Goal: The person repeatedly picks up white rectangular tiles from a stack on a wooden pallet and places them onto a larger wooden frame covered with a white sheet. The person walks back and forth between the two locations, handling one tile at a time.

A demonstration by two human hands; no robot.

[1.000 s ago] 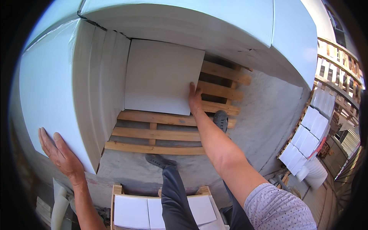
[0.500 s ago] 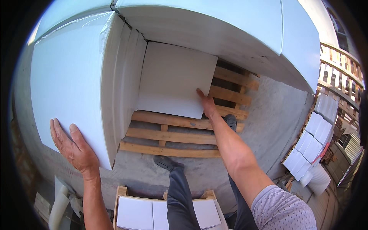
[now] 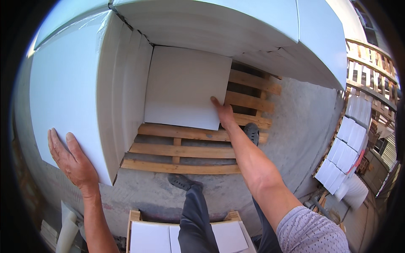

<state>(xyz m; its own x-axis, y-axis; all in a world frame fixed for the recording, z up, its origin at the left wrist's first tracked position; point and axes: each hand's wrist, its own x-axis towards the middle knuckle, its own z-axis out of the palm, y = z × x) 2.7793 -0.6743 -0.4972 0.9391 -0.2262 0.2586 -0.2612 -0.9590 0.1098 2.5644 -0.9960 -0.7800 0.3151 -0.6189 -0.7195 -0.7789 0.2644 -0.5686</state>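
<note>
A white cardboard box [image 3: 181,86] lies low on a wooden pallet [image 3: 198,151], between a stack on the left and a wall of white boxes behind. My right hand [image 3: 224,114] is at its near right corner, with the thumb on the top face and the other fingers hidden down the side. My left hand [image 3: 72,162] rests flat, fingers spread, on the top of the tall white stack [image 3: 63,88] at the left, close to its near edge.
Large white boxes [image 3: 219,19] rise behind the low box. Bare slats show at its right and front. My shoes [image 3: 252,133] are on the right part of the pallet and at its front edge. Behind me are more white boxes [image 3: 149,236]; wrapped bundles [image 3: 339,152] stand far right.
The stacks and pallet sit slightly further left in the picture, as the view has shifted. Both hands keep their places on the boxes, and the low box shows no clear movement.
</note>
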